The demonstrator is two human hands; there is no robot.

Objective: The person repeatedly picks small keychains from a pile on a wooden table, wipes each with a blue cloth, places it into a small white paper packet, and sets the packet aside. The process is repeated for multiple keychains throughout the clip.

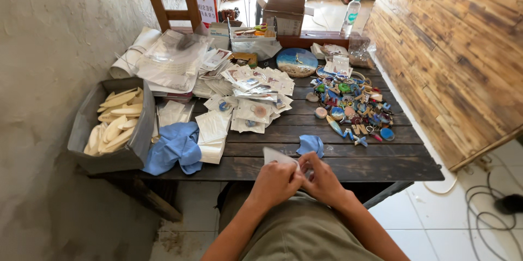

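Note:
My left hand [275,182] and my right hand [321,176] meet at the near edge of the dark slatted table [381,166]. Together they pinch a small clear plastic packet [275,156] that sticks up to the left of my fingers. What is inside the packet is hidden. A small blue cloth piece [311,144] lies just beyond my right hand. A pile of colourful keychains and trinkets [351,106] sits further right. White packets [253,97] spread over the table's middle.
A grey box of pale oval blanks [114,125] sits at the left. A crumpled blue cloth [174,146] lies beside a stack of white sleeves [212,133]. A round painted plaque [297,62], cardboard box [283,13] and water bottle [351,15] stand at the back. A wooden wall rises on the right; cables lie on the floor.

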